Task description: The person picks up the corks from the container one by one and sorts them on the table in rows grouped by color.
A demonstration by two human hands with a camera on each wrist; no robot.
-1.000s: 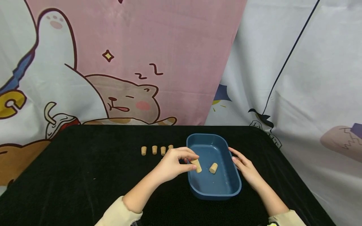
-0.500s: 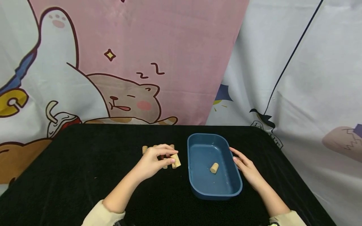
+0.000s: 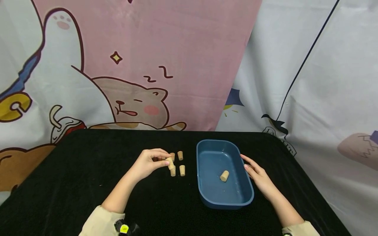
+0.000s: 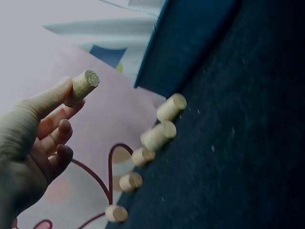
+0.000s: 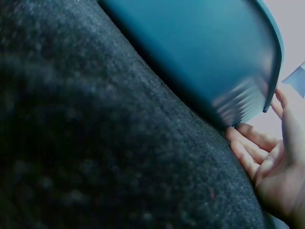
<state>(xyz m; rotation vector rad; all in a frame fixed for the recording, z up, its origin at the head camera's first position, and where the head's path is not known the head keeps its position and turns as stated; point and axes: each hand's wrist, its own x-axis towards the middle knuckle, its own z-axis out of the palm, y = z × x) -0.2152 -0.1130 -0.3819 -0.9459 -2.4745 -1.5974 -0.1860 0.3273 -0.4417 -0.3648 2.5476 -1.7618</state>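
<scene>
My left hand [image 3: 147,165] pinches a tapered cork stopper [image 4: 84,87] between thumb and fingers, raised above the tabletop. In the head view this cork overlaps the standing ones, among them a front cork [image 3: 182,170] and a back cork [image 3: 180,155]. The left wrist view shows several corks upright on the cloth, beyond the hand. A blue rectangular tub [image 3: 225,206] stands to the right, with a single cork [image 3: 224,176] lying on its side on the floor of it. My right hand [image 3: 260,177] touches the tub's right side, its fingers extended against the wall and lower edge.
Black cloth [image 3: 88,183] covers the table. A printed curtain [image 3: 192,65] with cartoon animals hangs right behind the far edge, and white fabric continues down the right side.
My left hand has moved left from over the tub to the standing corks, still pinching the cork. The cork in the tub stays put, and the right hand keeps its place.
</scene>
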